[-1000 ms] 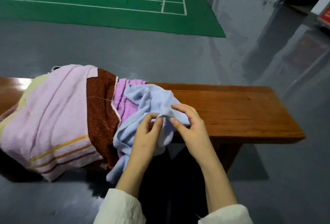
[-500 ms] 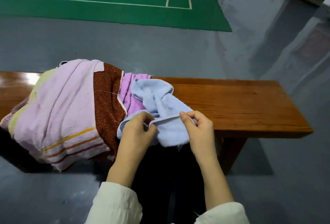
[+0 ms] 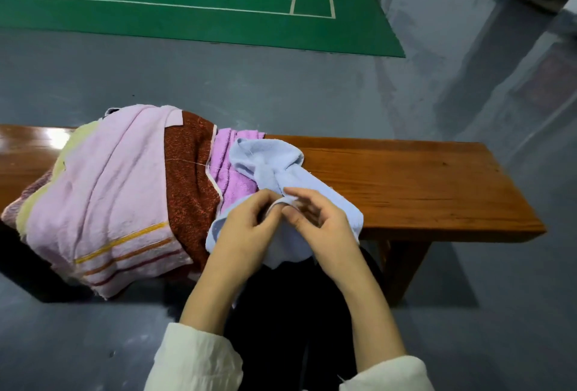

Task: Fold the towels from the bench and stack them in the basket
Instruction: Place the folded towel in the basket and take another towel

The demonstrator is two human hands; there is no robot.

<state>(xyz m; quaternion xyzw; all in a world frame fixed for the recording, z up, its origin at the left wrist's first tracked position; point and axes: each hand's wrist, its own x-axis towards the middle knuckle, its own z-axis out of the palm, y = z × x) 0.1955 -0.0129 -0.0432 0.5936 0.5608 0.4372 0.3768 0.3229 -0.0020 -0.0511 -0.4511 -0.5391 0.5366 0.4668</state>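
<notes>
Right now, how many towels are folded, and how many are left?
None looks folded yet, and no basket shows. The left hand and right hand pinch the edge of the blue towel, crumpled on the bench. The pink towel, brown towel and purple towel lie heaped beside it, waiting.

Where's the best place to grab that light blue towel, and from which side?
Probably the near hem of the light blue towel, from the front of the bench: that edge overhangs the lip; the far end is bunched. The left hand and right hand pinch it there.
</notes>
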